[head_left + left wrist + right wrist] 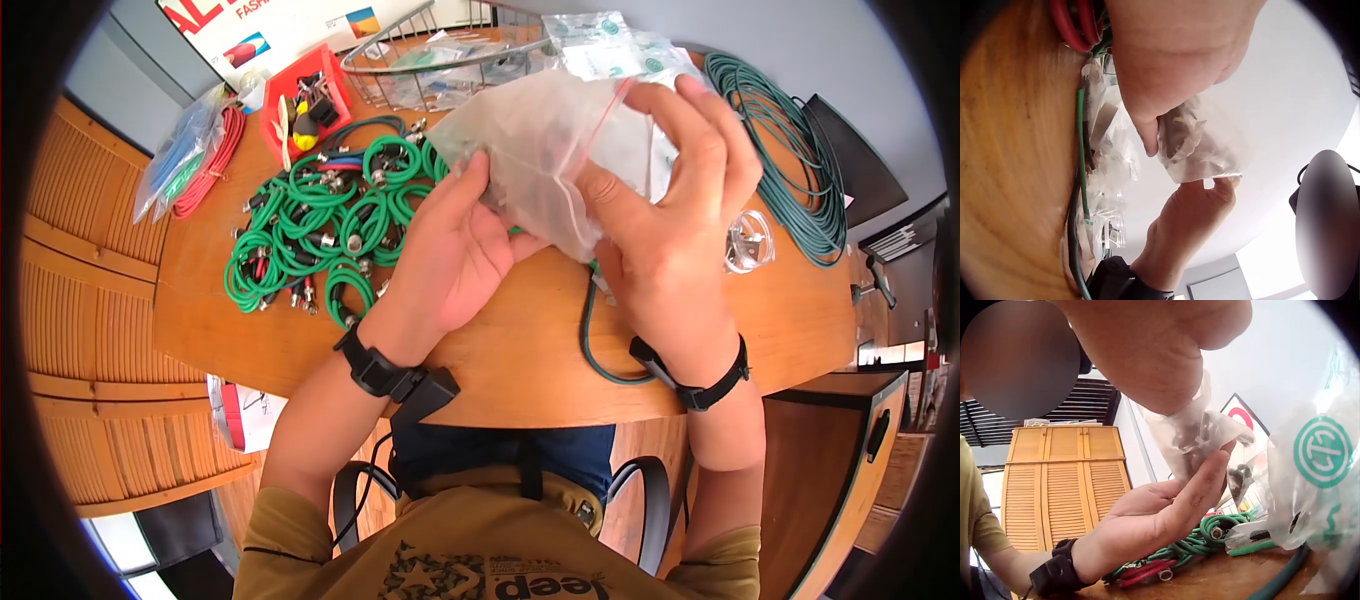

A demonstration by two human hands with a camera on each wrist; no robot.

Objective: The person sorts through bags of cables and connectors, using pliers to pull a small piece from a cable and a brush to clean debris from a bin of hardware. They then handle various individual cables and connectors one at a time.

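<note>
A translucent zip bag [530,130] with a red line along its opening is held up over the wooden table. My left hand [455,250] grips it from the left and below, palm turned up, thumb against the plastic. With thumb and fingers, my right hand [670,210] pinches the bag near its opening. Dark small contents show through the bag [1191,437] in the right wrist view, but their kind is blurred. Left of the hands lies a pile of coiled green cables [340,215] with metal connectors. A dark green cable [590,345] curves beneath the right hand.
At the back stand a red bin [290,75] of tools and a wire basket [440,67] of plastic bags. Printed clear packets [600,45] lie beside it. A large dark green cable coil [770,130] and a round clear container [750,240] are at right; bagged cables [185,150] lie far left.
</note>
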